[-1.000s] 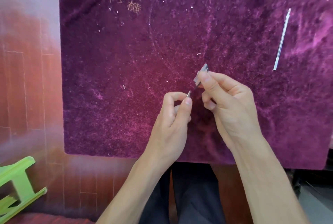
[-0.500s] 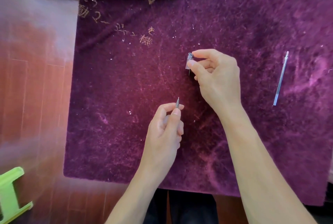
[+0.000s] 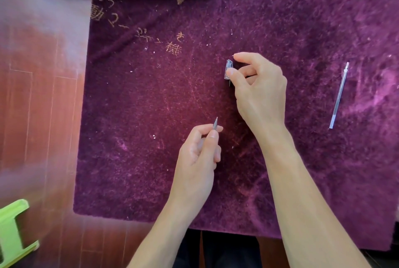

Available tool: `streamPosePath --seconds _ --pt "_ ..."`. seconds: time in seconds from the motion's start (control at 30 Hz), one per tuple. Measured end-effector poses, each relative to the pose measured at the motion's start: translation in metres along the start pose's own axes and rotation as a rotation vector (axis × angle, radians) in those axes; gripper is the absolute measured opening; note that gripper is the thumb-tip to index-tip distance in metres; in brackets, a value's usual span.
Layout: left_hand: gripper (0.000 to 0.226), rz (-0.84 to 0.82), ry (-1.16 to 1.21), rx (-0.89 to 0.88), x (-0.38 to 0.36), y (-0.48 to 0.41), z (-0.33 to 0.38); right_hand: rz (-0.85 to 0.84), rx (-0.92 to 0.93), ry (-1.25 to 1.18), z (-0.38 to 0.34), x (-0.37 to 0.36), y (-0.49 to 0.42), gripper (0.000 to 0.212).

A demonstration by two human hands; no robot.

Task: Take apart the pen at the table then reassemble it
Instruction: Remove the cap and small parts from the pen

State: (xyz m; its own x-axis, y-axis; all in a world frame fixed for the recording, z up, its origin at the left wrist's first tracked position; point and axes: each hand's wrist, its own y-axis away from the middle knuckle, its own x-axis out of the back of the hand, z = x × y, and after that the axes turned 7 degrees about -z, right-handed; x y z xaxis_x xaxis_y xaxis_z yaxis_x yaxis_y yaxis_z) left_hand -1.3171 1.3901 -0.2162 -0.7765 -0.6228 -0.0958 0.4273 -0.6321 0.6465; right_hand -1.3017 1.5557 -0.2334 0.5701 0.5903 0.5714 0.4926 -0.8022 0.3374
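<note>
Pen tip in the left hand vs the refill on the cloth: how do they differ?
The pen tip is short and conical; the refill is a long thin tube. The pen tip is pinched upright in the left hand; the refill lies loose on the purple cloth, right of the right hand, untouched. Both look pale and silvery.

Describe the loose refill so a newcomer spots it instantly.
Start at the purple velvet cloth and go to its right side, past the right hand. The ink refill lies there alone: a thin clear stick, the only pen part that neither hand holds.
</note>
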Motion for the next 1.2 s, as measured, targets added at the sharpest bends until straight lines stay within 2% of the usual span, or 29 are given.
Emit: streamPosePath --seconds 0.47,0.57,0.7,0.83,1.07,1.2 --pt "0.016 0.034 -0.024 -0.025 -0.005 -0.002 -0.004 0.056 0.014 -0.054 0.004 0.010 0.009 0.018" --pt "0.018 0.020 0.029 -0.037 -0.005 0.000 -0.003 0.045 0.013 -0.187 0.009 0.020 0.034 0.013" --pt "0.016 -0.019 0.091 -0.039 -0.005 0.001 -0.003 -0.090 -0.086 -0.359 0.023 0.023 0.075 0.009" --pt "0.016 -0.027 0.050 -0.096 -0.007 0.005 -0.004 -0.185 -0.170 -0.445 0.036 0.022 0.096 0.008" --pt "0.009 -0.054 -0.015 -0.156 -0.013 0.014 -0.010 -0.185 -0.189 -0.626 0.040 0.023 0.108 0.010" --pt "0.006 -0.058 -0.032 -0.167 -0.019 0.018 -0.011 -0.155 -0.209 -0.634 0.044 0.024 0.111 0.011"
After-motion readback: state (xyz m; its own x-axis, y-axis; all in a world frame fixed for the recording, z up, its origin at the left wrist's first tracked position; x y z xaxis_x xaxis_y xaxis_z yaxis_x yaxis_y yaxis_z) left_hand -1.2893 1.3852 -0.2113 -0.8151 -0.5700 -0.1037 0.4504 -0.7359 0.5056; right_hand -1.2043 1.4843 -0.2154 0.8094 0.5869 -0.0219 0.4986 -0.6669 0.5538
